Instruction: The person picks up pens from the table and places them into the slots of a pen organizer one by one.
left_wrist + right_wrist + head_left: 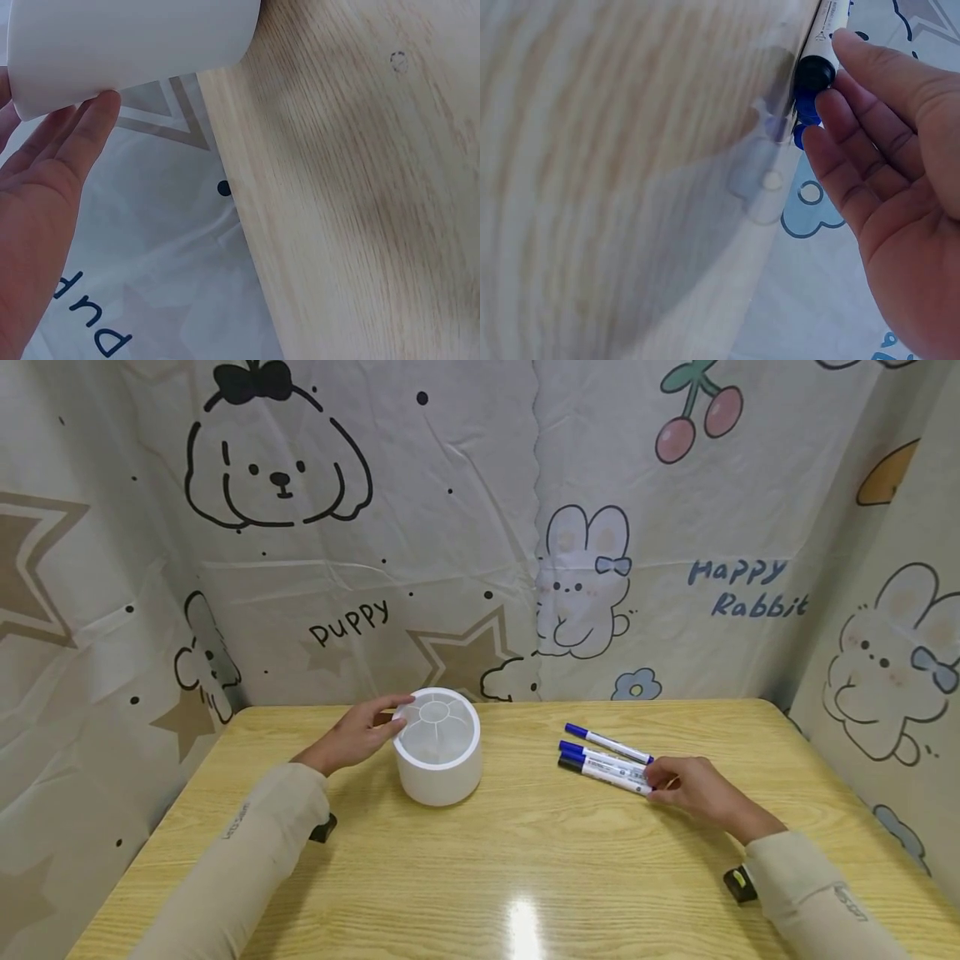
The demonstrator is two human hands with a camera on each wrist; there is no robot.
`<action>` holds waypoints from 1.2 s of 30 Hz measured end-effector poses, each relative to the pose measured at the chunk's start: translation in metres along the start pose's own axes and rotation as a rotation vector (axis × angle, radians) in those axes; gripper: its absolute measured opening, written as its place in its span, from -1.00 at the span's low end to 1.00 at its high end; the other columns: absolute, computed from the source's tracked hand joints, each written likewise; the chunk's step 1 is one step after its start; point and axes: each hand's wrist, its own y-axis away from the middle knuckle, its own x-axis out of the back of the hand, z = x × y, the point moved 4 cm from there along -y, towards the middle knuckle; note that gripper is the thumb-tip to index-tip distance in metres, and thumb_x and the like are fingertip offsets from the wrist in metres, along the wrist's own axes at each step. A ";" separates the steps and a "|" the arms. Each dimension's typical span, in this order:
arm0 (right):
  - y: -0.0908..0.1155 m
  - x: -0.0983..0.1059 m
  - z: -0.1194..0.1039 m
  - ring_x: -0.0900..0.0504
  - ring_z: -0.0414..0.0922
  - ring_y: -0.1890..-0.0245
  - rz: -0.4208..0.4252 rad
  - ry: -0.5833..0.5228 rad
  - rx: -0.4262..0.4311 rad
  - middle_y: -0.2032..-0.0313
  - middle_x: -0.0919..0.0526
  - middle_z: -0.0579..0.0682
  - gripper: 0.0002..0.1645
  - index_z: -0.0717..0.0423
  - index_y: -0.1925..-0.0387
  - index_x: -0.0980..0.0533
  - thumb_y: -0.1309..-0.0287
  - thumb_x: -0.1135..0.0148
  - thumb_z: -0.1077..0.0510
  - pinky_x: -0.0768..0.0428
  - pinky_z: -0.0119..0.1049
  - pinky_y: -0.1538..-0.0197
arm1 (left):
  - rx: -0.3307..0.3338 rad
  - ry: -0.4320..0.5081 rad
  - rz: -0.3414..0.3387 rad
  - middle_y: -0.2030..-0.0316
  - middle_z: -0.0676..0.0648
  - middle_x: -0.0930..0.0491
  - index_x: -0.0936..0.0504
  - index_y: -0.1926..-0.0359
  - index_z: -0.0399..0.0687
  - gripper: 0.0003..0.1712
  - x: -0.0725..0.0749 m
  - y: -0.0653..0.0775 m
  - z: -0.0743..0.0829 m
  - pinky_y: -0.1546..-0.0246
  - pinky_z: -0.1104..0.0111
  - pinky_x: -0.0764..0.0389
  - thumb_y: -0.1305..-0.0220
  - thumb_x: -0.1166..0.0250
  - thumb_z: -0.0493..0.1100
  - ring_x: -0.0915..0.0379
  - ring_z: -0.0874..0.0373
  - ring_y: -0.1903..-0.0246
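A round white pen holder (438, 783) with divided compartments stands upright left of the table's middle. My left hand (358, 735) holds it at the left rim, thumb over the edge; in the left wrist view its fingertips touch the outer wall of the holder (135, 45). To the right lie white markers: one with a black cap (603, 771), another with a blue cap (572, 747) close beside it, and a blue-capped marker (611, 744) slightly behind. At their right ends is my right hand (693, 785), thumb and fingers apart around the black marker's end (816, 71).
The wooden table (465, 868) ends at a printed cloth (450, 543) that hangs behind it and along both sides. Dark wrist devices show under both sleeves, such as the right one (741, 884).
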 end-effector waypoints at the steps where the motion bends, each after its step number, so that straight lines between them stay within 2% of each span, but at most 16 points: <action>1: 0.000 -0.001 0.000 -0.59 -0.19 0.32 0.002 -0.002 0.004 0.33 -0.67 -0.08 -0.81 0.20 0.27 -0.64 -0.04 -0.48 0.33 -0.61 -0.33 0.26 | 0.001 0.003 0.001 -0.35 -0.38 -0.31 -0.35 -0.38 -0.34 -0.50 0.000 0.001 0.000 -0.18 -0.02 -0.49 -0.50 -0.12 -0.30 -0.36 -0.34 -0.25; 11: 0.000 -0.005 0.000 -0.60 -0.23 0.34 -0.012 -0.011 0.031 0.33 -0.69 -0.06 -0.79 0.22 0.25 -0.65 -0.03 -0.48 0.35 -0.62 -0.35 0.29 | -0.004 0.026 0.037 -0.34 -0.38 -0.34 -0.38 -0.37 -0.32 -0.51 -0.002 0.004 -0.005 -0.18 -0.05 -0.48 -0.49 -0.13 -0.30 -0.36 -0.35 -0.24; 16: -0.001 -0.004 0.000 -0.61 -0.20 0.32 0.011 -0.022 0.003 0.30 -0.69 -0.05 -0.80 0.23 0.23 -0.65 -0.06 -0.45 0.36 -0.62 -0.37 0.27 | 0.013 0.034 0.046 -0.35 -0.34 -0.33 -0.38 -0.39 -0.26 -0.50 -0.002 0.003 -0.006 -0.20 -0.05 -0.47 -0.49 -0.14 -0.27 -0.35 -0.32 -0.26; 22: -0.002 0.003 -0.003 -0.65 -0.13 0.28 0.093 -0.111 -0.026 0.25 -0.70 0.06 -0.79 0.31 0.18 -0.62 -0.10 -0.40 0.41 -0.65 -0.37 0.22 | 0.038 0.040 0.051 -0.36 -0.35 -0.32 -0.37 -0.39 -0.25 -0.49 -0.003 0.003 -0.005 -0.20 -0.07 -0.46 -0.50 -0.13 -0.25 -0.35 -0.32 -0.26; 27: -0.003 0.008 -0.006 -0.65 -0.24 0.30 0.170 -0.186 -0.043 0.25 -0.70 0.11 -0.77 0.35 0.17 -0.61 -0.12 -0.42 0.35 -0.65 -0.42 0.24 | 0.040 0.040 0.053 -0.36 -0.36 -0.30 -0.35 -0.40 -0.26 -0.49 -0.004 0.004 -0.006 -0.21 -0.06 -0.45 -0.51 -0.12 -0.24 -0.33 -0.32 -0.27; 36: -0.006 0.014 -0.009 -0.63 -0.34 0.28 0.236 -0.270 -0.087 0.19 -0.70 0.18 -0.74 0.36 0.12 -0.59 -0.21 -0.39 0.27 -0.63 -0.49 0.23 | 0.036 0.060 0.053 -0.37 -0.37 -0.29 -0.34 -0.40 -0.28 -0.49 -0.005 0.003 -0.007 -0.23 -0.05 -0.44 -0.51 -0.11 -0.25 -0.30 -0.32 -0.29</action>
